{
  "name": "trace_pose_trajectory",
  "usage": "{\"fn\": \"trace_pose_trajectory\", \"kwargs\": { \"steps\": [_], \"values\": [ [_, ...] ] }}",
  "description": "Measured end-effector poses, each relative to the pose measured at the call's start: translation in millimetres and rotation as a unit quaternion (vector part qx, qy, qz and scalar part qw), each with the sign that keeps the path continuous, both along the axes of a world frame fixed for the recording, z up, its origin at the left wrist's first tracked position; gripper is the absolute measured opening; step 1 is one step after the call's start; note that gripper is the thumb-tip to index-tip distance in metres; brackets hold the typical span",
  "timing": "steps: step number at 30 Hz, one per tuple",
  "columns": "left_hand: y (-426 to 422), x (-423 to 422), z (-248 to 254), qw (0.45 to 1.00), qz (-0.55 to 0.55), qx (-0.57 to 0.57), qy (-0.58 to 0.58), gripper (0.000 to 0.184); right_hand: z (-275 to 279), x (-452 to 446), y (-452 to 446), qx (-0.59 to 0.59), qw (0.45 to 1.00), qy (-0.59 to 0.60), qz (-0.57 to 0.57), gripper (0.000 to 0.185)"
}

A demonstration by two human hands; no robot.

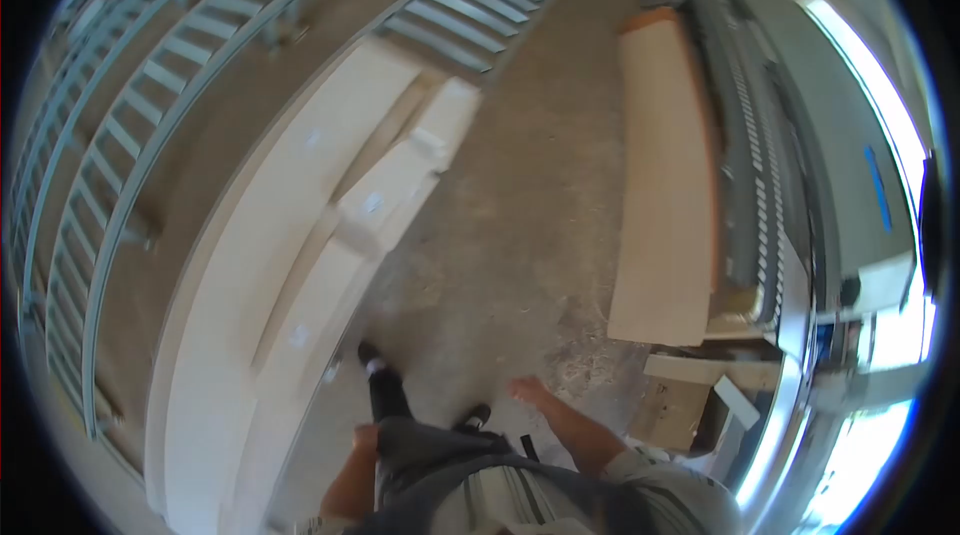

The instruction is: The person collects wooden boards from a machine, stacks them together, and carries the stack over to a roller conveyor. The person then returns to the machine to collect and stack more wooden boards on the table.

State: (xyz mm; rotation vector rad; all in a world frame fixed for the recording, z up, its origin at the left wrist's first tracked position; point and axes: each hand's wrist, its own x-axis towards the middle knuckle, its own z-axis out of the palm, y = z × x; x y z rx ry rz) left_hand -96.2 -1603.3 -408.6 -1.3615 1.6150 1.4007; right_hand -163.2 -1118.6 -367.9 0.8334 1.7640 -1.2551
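Observation:
My left hand [367, 437] hangs beside my left thigh, close to the stacked pale panels [230, 235]. Its fingers are hidden from this angle. Out in front of my body, over the concrete floor, is my right hand [524, 390]; it looks loosely curled, but blur hides the fingers, and no object shows in it. Shorter pale pieces [385, 190] lie on top of the long panels along the side nearer me. Neither hand appears to touch the panels.
Roller conveyors [160, 85] run along the left, another roller section [470, 10] beyond the panels. To the right, a long tan board [660, 185] with an orange edge rests by a long machine [750, 135]. A cardboard box [665, 410] and offcuts sit below it. Dusty concrete floor [490, 225] lies between.

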Motion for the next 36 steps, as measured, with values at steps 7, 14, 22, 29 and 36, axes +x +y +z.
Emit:
{"fn": "trace_pose_trajectory", "kwargs": {
  "steps": [7, 14, 22, 29, 36],
  "values": [
    [133, 2, 47, 0.795, -0.602, -0.075, 0.027, 0.026, 84, 193, 185, 0.135, 0.948, 0.271, 0.095, 0.027],
    [327, -74, 93, 0.732, -0.674, -0.047, 0.087, 0.027, 143, 454, 291, 0.202, 0.861, 0.276, -0.377, 0.016],
    [575, -42, 173, 0.666, -0.732, 0.023, 0.140, 0.032, 206, 523, 315, 0.199, 0.636, 0.200, -0.718, 0.007],
    [799, -11, 203, 0.343, -0.927, 0.103, 0.113, 0.039, 314, 462, 418, 0.281, 0.568, 0.180, -0.753, 0.024],
    [978, 39, 308, 0.254, -0.921, 0.229, 0.185, 0.041, 372, 500, 560, 0.408, 0.500, 0.338, -0.685, 0.066]
  ]
}}
